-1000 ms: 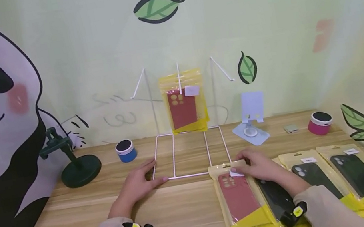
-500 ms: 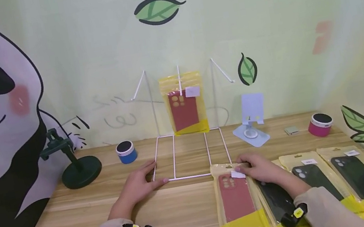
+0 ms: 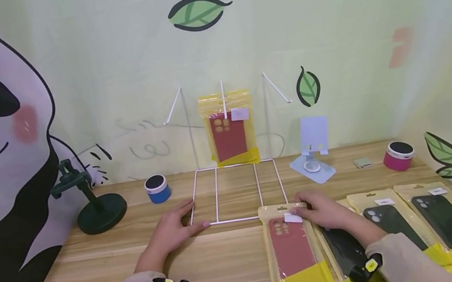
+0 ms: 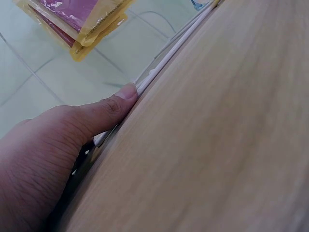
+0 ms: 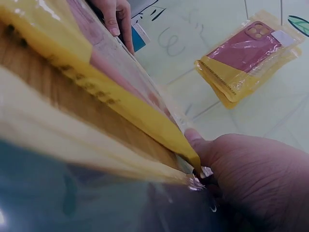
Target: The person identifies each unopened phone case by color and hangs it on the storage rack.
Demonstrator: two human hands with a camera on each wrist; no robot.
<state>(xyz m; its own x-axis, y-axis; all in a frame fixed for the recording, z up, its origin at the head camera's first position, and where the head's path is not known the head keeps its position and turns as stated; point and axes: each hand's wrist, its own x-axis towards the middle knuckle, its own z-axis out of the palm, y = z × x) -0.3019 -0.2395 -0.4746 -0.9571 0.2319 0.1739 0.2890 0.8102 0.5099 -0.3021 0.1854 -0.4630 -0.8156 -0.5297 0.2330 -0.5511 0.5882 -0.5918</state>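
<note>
In the head view my left hand [image 3: 173, 228] rests at the front left corner of a white wire display rack [image 3: 240, 219], thumb along the front bar. The left wrist view shows that thumb [image 4: 108, 113] straight against the wire; the other fingers are mostly hidden. My right hand [image 3: 322, 210] pinches the upper right corner of a bagged red phone case [image 3: 292, 250], near its white label. In the right wrist view the thumb [image 5: 198, 145] meets the bag's edge. Another bagged red phone case [image 3: 228, 135] hangs from the rack's middle hook, with more packaging behind it.
Bagged dark phone cases [image 3: 444, 218] lie at the right, one partly under my right forearm. Behind stand a dark green stand [image 3: 101, 213], a blue-and-white round container [image 3: 157, 190], a pale blue phone stand [image 3: 315, 135] and a pink round container [image 3: 399, 157]. Two side hooks jut outward.
The lower end of the pinched bag has swung left, so the bag lies straighter. The hanging bags have swayed slightly. My left hand stays at the rack's corner.
</note>
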